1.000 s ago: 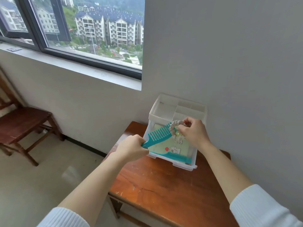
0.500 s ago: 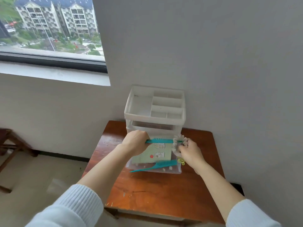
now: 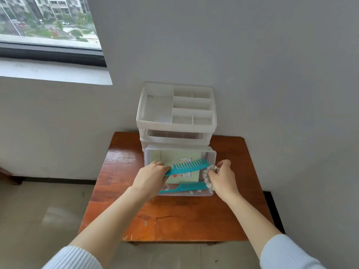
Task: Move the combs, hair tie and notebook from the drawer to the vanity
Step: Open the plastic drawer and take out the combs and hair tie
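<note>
A clear plastic drawer [image 3: 212,154] is pulled out over the wooden vanity [image 3: 174,216]. My left hand [image 3: 150,176] grips the handle of a teal wide-tooth comb [image 3: 189,166], held above the drawer. My right hand [image 3: 223,177] holds a pale scrunchie hair tie [image 3: 206,175] at the drawer's right side. Inside the drawer lie a light green notebook [image 3: 192,173] with cartoon stickers and a thin teal tail comb [image 3: 184,187] along the front wall.
The drawer belongs to a white plastic organiser [image 3: 175,113] with a divided top tray, standing against the grey wall. A window and its sill [image 3: 54,70] are at the upper left. Tiled floor lies left of the vanity.
The view has swung right and down, so the vanity is centred. My left hand turned the wide-tooth comb flat, teeth facing away. My right hand moved the hair tie to the drawer's right edge.
</note>
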`<state>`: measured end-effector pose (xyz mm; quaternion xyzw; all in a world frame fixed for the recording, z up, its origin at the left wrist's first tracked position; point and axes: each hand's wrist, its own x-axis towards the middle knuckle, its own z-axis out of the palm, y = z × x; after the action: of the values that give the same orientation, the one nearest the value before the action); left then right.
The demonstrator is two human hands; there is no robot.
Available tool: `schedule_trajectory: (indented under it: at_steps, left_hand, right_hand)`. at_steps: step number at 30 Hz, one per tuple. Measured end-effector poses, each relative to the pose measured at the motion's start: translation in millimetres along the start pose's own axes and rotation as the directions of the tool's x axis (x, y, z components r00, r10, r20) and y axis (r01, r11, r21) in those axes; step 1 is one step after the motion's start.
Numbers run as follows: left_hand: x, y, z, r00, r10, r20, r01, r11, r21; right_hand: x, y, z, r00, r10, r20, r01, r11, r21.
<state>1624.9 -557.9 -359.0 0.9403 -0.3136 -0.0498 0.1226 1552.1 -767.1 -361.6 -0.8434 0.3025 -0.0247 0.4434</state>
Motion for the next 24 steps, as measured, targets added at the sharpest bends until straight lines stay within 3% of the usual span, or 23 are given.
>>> schedule_trajectory:
  at_steps: [4,8,12,24]
  left_hand:
    - [-10,-4,26,0.992,-0.028,0.125,0.034,0.998,-0.047]
    - [-6,-1,41,0.968,-0.097,0.231,0.124,0.986,-0.107]
    - [-2,5,47,0.921,-0.091,0.379,0.195,0.95,-0.245]
    - [-18,10,40,0.814,0.008,0.581,0.121,0.976,-0.183]
  right_hand:
    - [-2,17,11,0.994,0.01,0.109,0.011,0.981,-0.193]
    - [-1,24,16,0.998,-0.019,0.066,0.042,0.928,-0.369]
    - [1,22,15,0.998,-0.014,0.065,0.037,0.931,-0.364]
    - [-9,17,0,0.99,-0.03,0.138,0.079,0.928,-0.364]
